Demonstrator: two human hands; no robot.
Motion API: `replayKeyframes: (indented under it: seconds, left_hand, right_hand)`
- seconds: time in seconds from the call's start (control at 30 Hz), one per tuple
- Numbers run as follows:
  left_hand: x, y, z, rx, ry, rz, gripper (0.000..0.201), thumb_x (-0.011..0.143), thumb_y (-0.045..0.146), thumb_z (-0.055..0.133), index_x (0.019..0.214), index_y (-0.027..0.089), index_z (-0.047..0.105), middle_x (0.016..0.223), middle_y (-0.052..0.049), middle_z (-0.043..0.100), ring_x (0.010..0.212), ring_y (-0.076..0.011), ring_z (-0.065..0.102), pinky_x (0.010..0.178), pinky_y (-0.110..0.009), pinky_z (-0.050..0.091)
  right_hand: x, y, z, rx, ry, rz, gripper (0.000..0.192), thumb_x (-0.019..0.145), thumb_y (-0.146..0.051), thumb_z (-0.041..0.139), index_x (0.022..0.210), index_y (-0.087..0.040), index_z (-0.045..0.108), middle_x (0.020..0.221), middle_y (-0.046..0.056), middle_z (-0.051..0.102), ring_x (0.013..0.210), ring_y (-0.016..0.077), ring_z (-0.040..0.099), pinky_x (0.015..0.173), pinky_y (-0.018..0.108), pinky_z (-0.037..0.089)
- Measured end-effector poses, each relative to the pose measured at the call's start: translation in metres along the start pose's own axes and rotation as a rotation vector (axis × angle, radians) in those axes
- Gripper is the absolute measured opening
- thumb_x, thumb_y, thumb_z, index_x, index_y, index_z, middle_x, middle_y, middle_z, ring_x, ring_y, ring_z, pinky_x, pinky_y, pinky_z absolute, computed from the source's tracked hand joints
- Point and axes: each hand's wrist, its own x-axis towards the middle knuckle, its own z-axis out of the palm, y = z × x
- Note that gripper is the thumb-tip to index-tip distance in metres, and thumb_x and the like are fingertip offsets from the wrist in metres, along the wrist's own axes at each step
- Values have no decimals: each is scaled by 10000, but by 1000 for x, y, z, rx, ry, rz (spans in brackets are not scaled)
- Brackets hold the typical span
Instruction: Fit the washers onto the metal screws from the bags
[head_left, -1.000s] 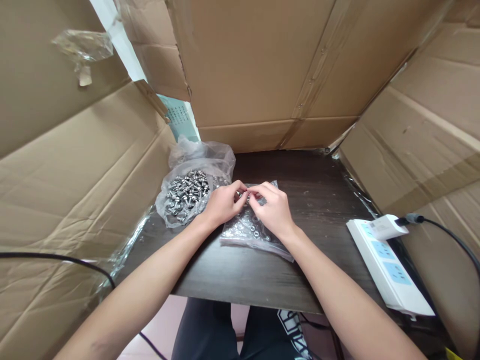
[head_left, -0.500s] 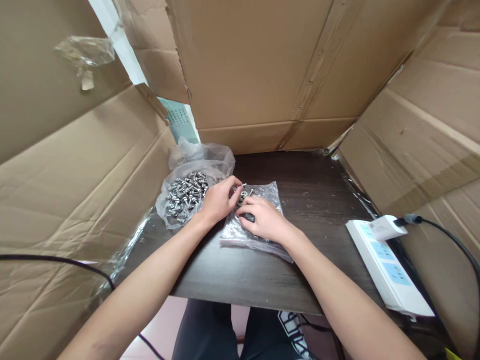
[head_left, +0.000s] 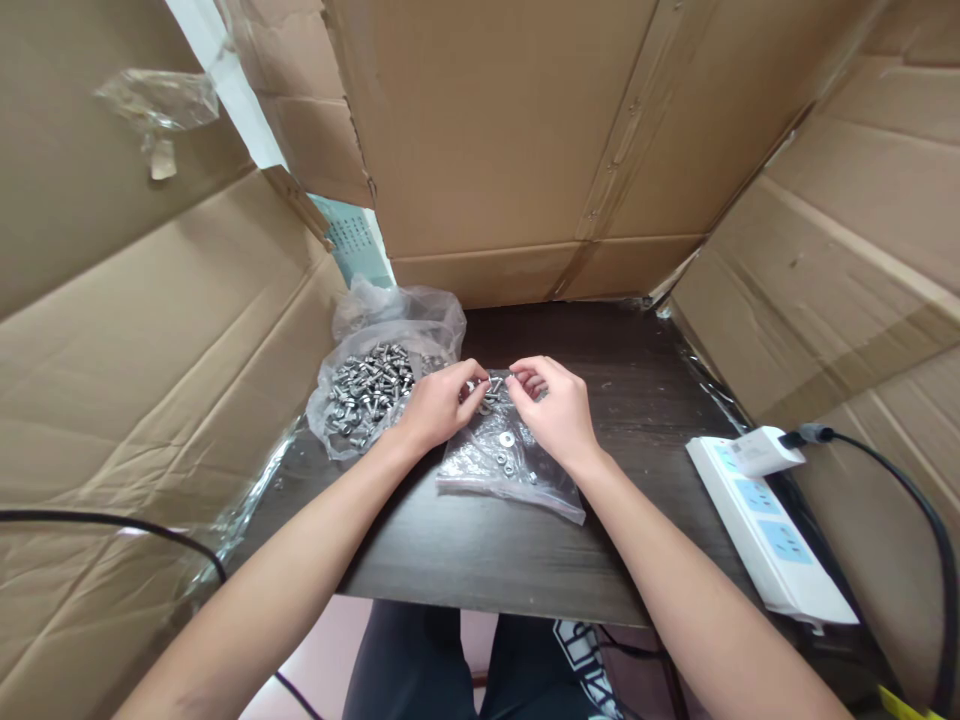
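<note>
Left hand [head_left: 435, 408] pinches a small screw at frame centre; right hand [head_left: 556, 410] pinches a tiny part, type unclear. Both hover over the flat bag [head_left: 504, 462] of washers. Risk: parts slip, roll off the counter [head_left: 622, 380]. Two bags; screw bag [head_left: 371, 395] centre-left; one power strip [head_left: 765, 520].

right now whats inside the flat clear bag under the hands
The flat clear bag holds a few small metal washers and nuts, loosely scattered. Its far end is covered by the left hand and right hand, so anything there is hidden.
</note>
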Motion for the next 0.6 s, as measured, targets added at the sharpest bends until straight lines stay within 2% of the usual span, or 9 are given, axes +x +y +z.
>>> replayKeyframes:
  seconds: [0.23, 0.6]
  left_hand:
    - [-1, 0, -1, 34, -34, 52, 76, 981, 258, 600, 1000, 208, 654, 893, -14, 727, 695, -150, 642, 670, -255, 449]
    - [0, 1, -2, -6, -28, 44, 76, 970, 247, 591, 977, 207, 656, 895, -18, 730, 712, -153, 646, 685, -253, 462]
  right_hand:
    - [-2, 1, 2, 0, -45, -114, 99, 881, -180, 636, 923, -199, 723, 870, 45, 714, 736, 171, 693, 732, 317, 593]
    - [-2, 2, 0, 63, -86, -115, 131, 879, -172, 628, 922, -212, 744, 876, 43, 724, 771, 183, 721, 783, 350, 626]
